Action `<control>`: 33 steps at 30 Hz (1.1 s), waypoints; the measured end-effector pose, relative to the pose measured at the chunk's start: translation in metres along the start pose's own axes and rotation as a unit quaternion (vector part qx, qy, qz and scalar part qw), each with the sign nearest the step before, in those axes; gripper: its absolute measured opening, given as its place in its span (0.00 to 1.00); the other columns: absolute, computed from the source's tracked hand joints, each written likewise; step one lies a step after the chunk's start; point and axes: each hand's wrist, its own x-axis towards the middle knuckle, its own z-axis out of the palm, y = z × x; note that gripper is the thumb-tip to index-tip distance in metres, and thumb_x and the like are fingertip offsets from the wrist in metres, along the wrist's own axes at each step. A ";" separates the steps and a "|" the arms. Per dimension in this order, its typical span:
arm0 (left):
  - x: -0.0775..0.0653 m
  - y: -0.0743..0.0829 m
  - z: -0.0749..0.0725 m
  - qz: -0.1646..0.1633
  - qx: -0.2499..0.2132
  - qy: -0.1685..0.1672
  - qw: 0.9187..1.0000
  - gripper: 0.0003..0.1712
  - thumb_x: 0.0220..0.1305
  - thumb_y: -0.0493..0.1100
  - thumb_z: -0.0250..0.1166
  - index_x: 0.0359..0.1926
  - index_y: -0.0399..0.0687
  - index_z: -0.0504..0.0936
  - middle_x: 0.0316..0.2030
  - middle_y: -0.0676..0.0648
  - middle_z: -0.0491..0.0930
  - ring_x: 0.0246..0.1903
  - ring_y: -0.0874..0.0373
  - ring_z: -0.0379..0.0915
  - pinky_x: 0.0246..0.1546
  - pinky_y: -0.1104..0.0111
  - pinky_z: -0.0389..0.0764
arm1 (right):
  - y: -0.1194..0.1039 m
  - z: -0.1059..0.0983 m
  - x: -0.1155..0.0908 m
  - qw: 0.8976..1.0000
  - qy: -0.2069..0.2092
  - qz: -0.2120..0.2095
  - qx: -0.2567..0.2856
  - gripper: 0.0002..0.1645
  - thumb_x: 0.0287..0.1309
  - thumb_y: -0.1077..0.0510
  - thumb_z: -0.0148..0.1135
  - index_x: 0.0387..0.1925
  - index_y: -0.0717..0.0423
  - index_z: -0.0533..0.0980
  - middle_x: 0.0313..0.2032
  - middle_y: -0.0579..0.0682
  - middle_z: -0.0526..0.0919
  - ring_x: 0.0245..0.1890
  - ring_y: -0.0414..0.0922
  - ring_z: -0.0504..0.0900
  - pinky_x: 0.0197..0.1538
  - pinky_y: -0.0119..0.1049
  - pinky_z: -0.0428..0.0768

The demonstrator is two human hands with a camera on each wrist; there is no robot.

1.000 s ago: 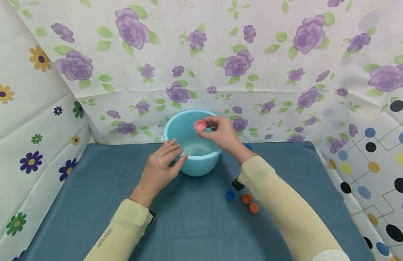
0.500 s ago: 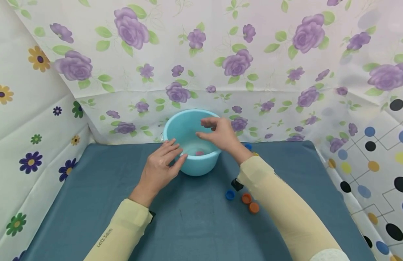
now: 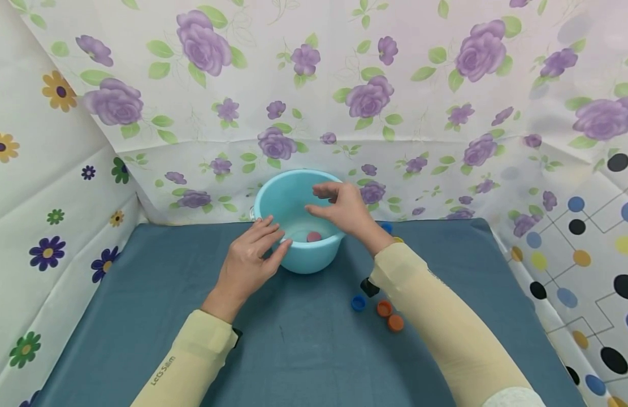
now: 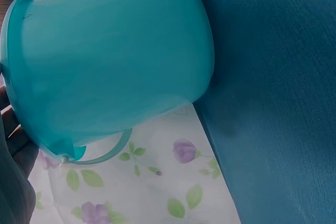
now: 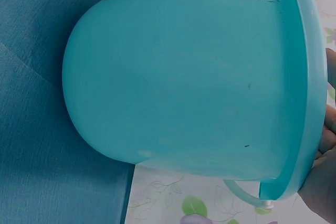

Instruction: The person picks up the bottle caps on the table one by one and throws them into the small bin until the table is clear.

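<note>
A light blue bucket [image 3: 308, 263] stands upright near the back of the table, its side filling much of both wrist views. Inside, on its floor, lies a pink bottle cap [image 3: 314, 237]. My left hand [image 3: 250, 257] is at the bucket's left front rim with fingers extended; whether they touch the rim is hard to tell. Over the right part of the bucket's mouth hovers my right hand [image 3: 346, 210], thumb and fingers apart, holding nothing. The wrist views show only parts of the hands at the rim.
Right of the bucket lie a blue cap [image 3: 358, 303] and two orange caps [image 3: 384, 308]. Another blue cap [image 3: 387, 227] and a partly hidden yellow one [image 3: 398, 239] sit behind my right wrist. A flowered sheet [image 3: 212, 164] hangs behind the blue tablecloth [image 3: 191, 271].
The pink cap has left my right hand's grip and dropped to the bucket's floor, where it shifted slightly. My right fingers have parted. The left hand stays at the rim.
</note>
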 end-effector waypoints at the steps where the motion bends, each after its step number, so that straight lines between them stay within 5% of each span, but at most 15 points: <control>1: 0.000 0.000 0.000 0.001 0.000 0.001 1.000 0.16 0.56 0.46 0.68 0.43 0.41 0.86 0.42 0.42 0.85 0.55 0.48 0.75 0.65 0.58 0.73 | 0.000 0.000 0.000 1.000 0.001 0.000 -0.001 0.30 0.49 0.39 0.68 0.53 0.44 0.77 0.51 0.42 0.81 0.51 0.36 0.79 0.56 0.35 0.81; 15: 0.002 0.002 0.000 0.008 0.003 0.001 1.000 0.16 0.56 0.46 0.69 0.42 0.40 0.86 0.42 0.40 0.84 0.55 0.46 0.76 0.64 0.57 0.74 | 0.002 -0.011 -0.007 0.999 0.013 0.001 0.046 0.29 0.48 0.39 0.69 0.52 0.42 0.77 0.51 0.41 0.82 0.51 0.36 0.79 0.57 0.38 0.81; 28: 0.003 0.003 0.002 0.007 -0.009 0.006 1.000 0.16 0.56 0.45 0.68 0.43 0.40 0.86 0.42 0.39 0.84 0.55 0.45 0.75 0.65 0.58 0.73 | 0.009 -0.078 -0.051 0.996 0.057 0.043 0.055 0.29 0.52 0.46 0.68 0.56 0.46 0.75 0.55 0.50 0.79 0.55 0.48 0.77 0.59 0.47 0.80; 33: 0.000 0.003 0.001 0.004 -0.009 0.009 1.000 0.16 0.56 0.45 0.68 0.42 0.40 0.86 0.43 0.39 0.84 0.55 0.45 0.75 0.65 0.59 0.73 | 0.040 -0.094 -0.069 0.995 0.082 0.043 0.027 0.28 0.52 0.41 0.66 0.55 0.39 0.75 0.53 0.45 0.80 0.55 0.44 0.77 0.61 0.47 0.78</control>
